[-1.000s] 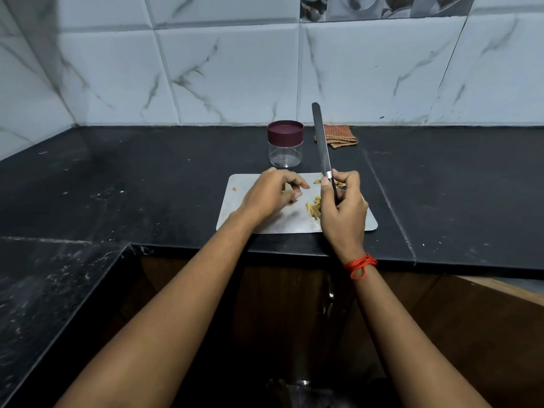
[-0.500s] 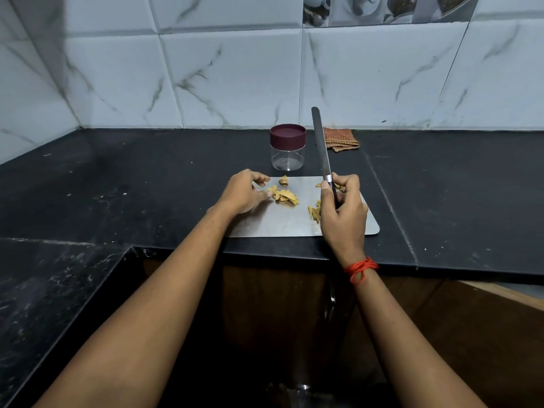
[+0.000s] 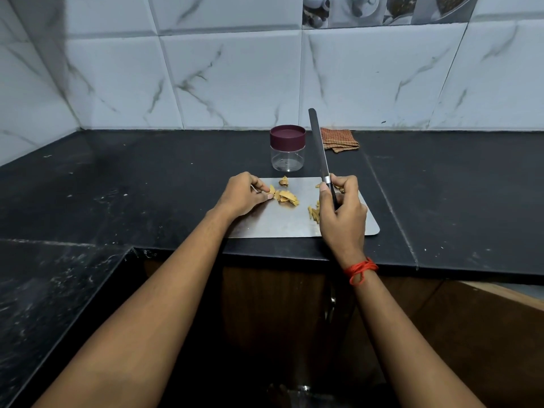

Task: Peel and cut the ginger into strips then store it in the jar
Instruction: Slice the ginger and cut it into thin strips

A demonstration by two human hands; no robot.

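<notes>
A steel cutting board (image 3: 282, 225) lies on the black counter. On it sit a pile of ginger slices (image 3: 287, 197), a small ginger chunk (image 3: 283, 181) behind them, and some cut strips (image 3: 314, 212) by my right hand. My left hand (image 3: 244, 194) rests at the board's left end, its fingertips pinching the edge of the ginger slices. My right hand (image 3: 343, 210) grips a knife (image 3: 318, 145) by its handle, blade pointing up and away. A clear jar (image 3: 287, 156) with a maroon lid on stands just behind the board.
A folded brown checked cloth (image 3: 338, 139) lies behind the knife near the tiled wall. The counter's front edge runs just below the board, with a wooden cabinet underneath. A lower dark counter surface (image 3: 44, 290) extends at the left.
My left hand drew back to the left, uncovering the pile of ginger slices, and now holds their edge. My right hand and the knife stay almost still.
</notes>
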